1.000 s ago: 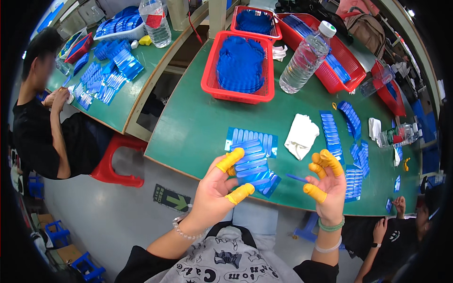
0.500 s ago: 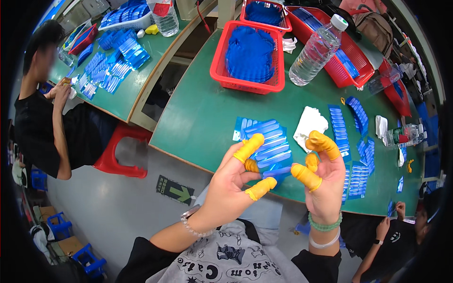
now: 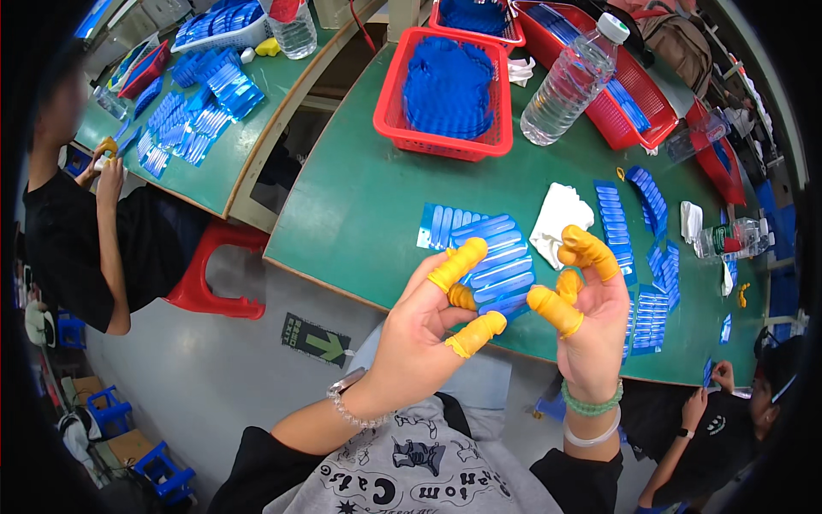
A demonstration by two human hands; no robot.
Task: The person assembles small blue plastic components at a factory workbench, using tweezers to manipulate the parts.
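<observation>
My left hand (image 3: pixel 419 343), yellow finger cots on its fingers and thumb, is closed on a blue sheet of strips (image 3: pixel 497 265). It is held tilted above the table, its rows of long rounded pieces facing up. My right hand (image 3: pixel 591 317), also in yellow finger cots, is beside the sheet's right edge. Its fingers are bent and the thumb stands apart from the index finger, with nothing visible between them. Whether the thumb tip touches the sheet is unclear. Another blue strip sheet (image 3: pixel 441 224) lies on the table partly behind the held one.
Beyond my hands stand a red basket (image 3: pixel 385 111) of blue pieces and a water bottle (image 3: pixel 565 90). A white cloth (image 3: pixel 561 218) and several blue sheets (image 3: pixel 651 317) lie right on the green table (image 3: pixel 334 206). Co-workers sit at left (image 3: pixel 86 231) and right (image 3: pixel 728 428).
The held sheet has tipped up toward me, showing more of its face. The loose-looking strip end between my hands no longer shows there. Both hands stay nearly in place; the view has shifted slightly.
</observation>
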